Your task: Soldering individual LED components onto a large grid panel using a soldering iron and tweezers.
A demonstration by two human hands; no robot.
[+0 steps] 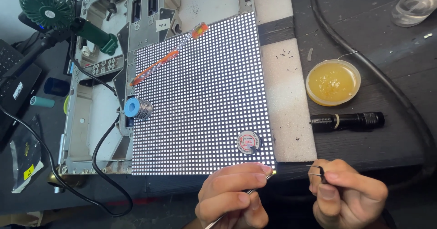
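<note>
While the lit LED panel (202, 97) fills the middle of the frame on its grey metal frame (98, 119), both hands work at the lower edge. The left hand (234, 195), at lower centre, is curled tight around thin metal tweezers (255, 188), whose tips reach up to the panel's lower right corner. The right hand (346, 192), at lower right, pinches a small dark tool with two fine wire-like prongs (316, 170) between thumb and forefinger, the prongs pointing left toward that same corner; what kind of tool it is I cannot tell.

On the panel lie a round tin with a red-and-white lid (249, 142) near the lower right, a solder spool (136, 108) on the left edge, and an orange-handled clear tool (168, 56) laid slantwise toward the upper left. Right of the panel, on the dark table (382, 42), sit a shallow dish of yellow flux (333, 82) and a black torch (348, 120). A green fan (45, 5) stands in the upper left.

Judging from this, the main risk is a slip: the tweezer tips sit just at the corner pixels, and a jerk of either hand could scrape or knock off a neighbouring LED. The round tin lies near the working corner and could be nudged by a wrist.
</note>
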